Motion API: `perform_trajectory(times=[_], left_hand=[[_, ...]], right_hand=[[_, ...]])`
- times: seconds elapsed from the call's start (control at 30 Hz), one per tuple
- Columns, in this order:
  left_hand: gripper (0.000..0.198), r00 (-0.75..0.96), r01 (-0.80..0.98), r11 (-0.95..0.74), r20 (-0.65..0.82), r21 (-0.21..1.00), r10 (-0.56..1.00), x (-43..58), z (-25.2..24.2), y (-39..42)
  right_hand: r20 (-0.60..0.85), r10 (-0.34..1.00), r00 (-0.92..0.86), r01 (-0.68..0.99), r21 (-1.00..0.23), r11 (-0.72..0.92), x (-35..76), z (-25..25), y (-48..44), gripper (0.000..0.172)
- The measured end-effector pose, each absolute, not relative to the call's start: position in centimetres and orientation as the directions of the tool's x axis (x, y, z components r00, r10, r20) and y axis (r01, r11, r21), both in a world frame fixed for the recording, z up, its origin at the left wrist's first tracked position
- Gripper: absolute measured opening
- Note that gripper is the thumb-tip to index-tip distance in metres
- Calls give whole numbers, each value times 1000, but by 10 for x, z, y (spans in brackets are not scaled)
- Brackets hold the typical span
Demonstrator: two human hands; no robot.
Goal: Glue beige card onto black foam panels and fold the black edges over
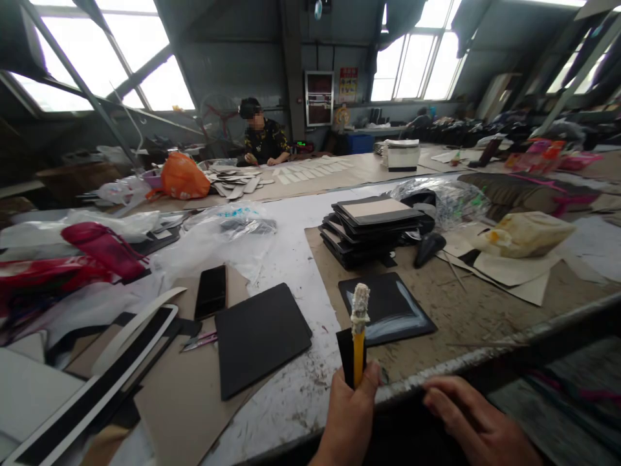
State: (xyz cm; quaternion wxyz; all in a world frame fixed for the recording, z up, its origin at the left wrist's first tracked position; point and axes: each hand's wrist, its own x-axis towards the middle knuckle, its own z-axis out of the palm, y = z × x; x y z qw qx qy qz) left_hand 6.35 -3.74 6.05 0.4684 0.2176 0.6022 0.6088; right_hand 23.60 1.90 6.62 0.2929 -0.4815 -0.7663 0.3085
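Note:
My left hand (350, 411) is closed around the yellow handle of a glue brush (359, 330), its crusted, whitish tip pointing up. A narrow black piece (346, 356) stands in the same grip, beside the handle. Just beyond lies a black panel (395, 307) with a wet, whitish smear along its right and lower sides. My right hand (473, 417) hovers at the table's front edge, fingers loosely bent, and no object shows in it. Behind the smeared panel rises a stack of black panels (371, 226), a beige face on top.
Left of my hands are a flat black panel (262, 336), thread snips (198, 342) and a phone (211, 292). Plastic bags (228, 226) and cut strips crowd the left. A dark cone-shaped object (429, 248) lies right of the stack. Across the table sits a person (266, 139).

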Motion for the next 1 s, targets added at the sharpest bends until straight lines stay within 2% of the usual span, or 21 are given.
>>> perform_trajectory(times=[0.1, 0.2, 0.3, 0.57, 0.7, 0.87, 1.0], left_hand=[[45, -458, -295, 83, -217, 952, 862, 57, 59, -36], [46, -424, -298, 25, -156, 954, 892, 50, 59, -35], [45, -478, -246, 39, -156, 968, 864, 44, 57, -35], [38, -535, -147, 71, -139, 987, 833, 55, 63, -35], [39, -584, -150, 98, -168, 984, 794, 76, 67, -42], [43, -471, -149, 59, -123, 987, 873, 95, 67, -63], [48, -445, -175, 81, -152, 981, 882, 101, 63, -78]], right_hand=[[124, 834, -538, 425, -815, 395, 171, 82, 17, 29], [134, 847, -514, 386, -846, 368, 130, 89, 15, 29], [91, 864, -495, 384, -869, 311, 116, 90, 16, 29], [-31, 803, -596, 125, -991, 54, 128, 99, 25, 34], [-14, 797, -604, 90, -995, 51, 150, 99, 26, 35], [-40, 803, -595, 85, -996, 13, 178, 98, 20, 38], [-56, 780, -623, 64, -998, -20, 190, 95, 11, 41]])
